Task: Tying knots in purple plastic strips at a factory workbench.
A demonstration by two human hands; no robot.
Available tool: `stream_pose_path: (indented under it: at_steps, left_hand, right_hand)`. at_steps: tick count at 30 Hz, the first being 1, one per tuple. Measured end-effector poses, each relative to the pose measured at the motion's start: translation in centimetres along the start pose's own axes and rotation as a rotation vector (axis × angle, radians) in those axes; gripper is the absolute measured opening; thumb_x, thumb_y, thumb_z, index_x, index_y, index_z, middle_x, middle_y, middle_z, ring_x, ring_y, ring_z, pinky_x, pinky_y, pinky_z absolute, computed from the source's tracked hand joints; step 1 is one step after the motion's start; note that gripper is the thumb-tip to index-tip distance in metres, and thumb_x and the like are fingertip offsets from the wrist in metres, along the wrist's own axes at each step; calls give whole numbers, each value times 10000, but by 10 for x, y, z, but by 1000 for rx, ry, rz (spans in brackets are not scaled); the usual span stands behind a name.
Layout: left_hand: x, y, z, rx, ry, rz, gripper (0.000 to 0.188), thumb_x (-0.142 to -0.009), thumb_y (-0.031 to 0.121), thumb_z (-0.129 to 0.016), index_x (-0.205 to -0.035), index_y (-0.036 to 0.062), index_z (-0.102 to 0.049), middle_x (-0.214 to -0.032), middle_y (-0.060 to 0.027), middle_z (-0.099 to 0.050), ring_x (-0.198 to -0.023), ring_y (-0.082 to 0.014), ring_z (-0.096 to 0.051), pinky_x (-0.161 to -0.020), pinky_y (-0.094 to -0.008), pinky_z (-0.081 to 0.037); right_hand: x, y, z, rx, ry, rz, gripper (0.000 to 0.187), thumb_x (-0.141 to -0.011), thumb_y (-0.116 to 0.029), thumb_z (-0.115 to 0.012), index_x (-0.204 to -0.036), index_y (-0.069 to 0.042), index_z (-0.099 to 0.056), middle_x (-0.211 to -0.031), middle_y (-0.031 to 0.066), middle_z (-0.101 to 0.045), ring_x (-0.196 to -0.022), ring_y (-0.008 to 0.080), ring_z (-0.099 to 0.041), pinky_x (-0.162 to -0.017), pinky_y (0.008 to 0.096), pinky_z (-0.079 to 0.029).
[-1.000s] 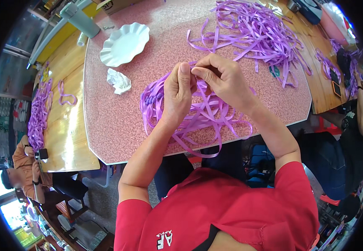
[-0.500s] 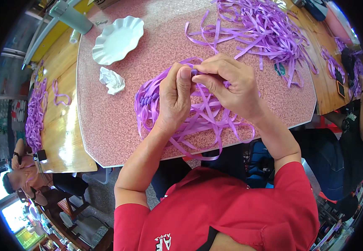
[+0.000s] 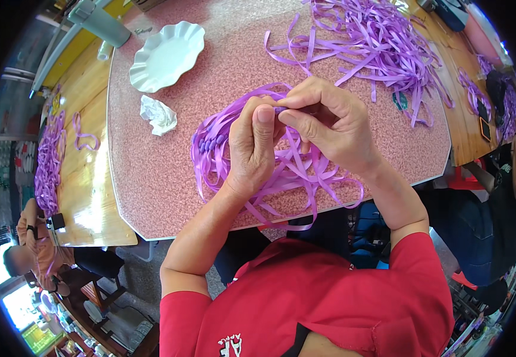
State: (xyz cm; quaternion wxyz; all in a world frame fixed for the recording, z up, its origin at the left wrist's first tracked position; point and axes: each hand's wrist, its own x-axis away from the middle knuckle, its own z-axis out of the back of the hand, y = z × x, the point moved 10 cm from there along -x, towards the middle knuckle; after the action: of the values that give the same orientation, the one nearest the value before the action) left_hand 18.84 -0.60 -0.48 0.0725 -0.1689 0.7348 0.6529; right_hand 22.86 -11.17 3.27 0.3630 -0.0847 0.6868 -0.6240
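My left hand and my right hand meet over a pile of purple ribbon at the near part of the pink table. Both are closed, thumbs against fingers, on a short piece of purple ribbon stretched between them. Most of that piece is hidden by the fingers. Beside my left wrist, a row of small darker purple knots or beads lies on the ribbon loops. Some loops of the pile hang over the table's near edge.
A large tangle of purple ribbon covers the far right. At the far left stand a wavy-rimmed white plate, crumpled white paper and a grey-green tumbler. More ribbon lies on the wooden table at left. People sit on both sides.
My hands have shifted slightly, and the right fingers have curled further round, with the ribbon between them. At left, the other person's arms have moved.
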Motion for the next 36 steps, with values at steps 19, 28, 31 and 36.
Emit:
stream_pose_path:
  at_steps: [19, 28, 31, 36]
  left_hand:
    - [3, 5, -2, -101, -10, -55, 423, -1065, 386, -352, -1033, 25, -569, -838, 10, -534, -681, -36, -447, -577, -194, -386]
    - [1, 6, -5, -68, -11, -39, 343, -1066, 295, -393, -923, 9, -519, -748, 15, -469, -642, -55, -390, -559, -222, -365]
    - [0, 6, -2, -74, 8, -79, 331, -1062, 269, -414, -906, 1, -528, -737, -8, -477, -632, -79, -409, -558, -238, -373]
    - [-3, 20, -3, -364, 17, -307, 269, -1033, 195, -483, -868, -6, -552, -657, -84, -478, -545, -179, -453, -517, -302, -377]
  right_hand:
    - [2, -9, 1, 136, 20, 108, 211, -821, 114, -645, -994, 1, -604, -974, 68, -598, -816, 88, -607, -679, 199, -513]
    - [1, -21, 1, 279, 55, 217, 201, -797, 70, -711, -958, -23, -636, -901, 50, -630, -694, 49, -563, -546, 180, -431]
    - [0, -25, 3, 317, 45, 257, 192, -789, 69, -721, -944, -19, -649, -898, 64, -640, -689, 58, -573, -535, 189, -435]
    - [3, -41, 0, 508, -53, 492, 181, -780, 67, -738, -931, -3, -664, -904, 101, -667, -695, 96, -624, -536, 226, -480]
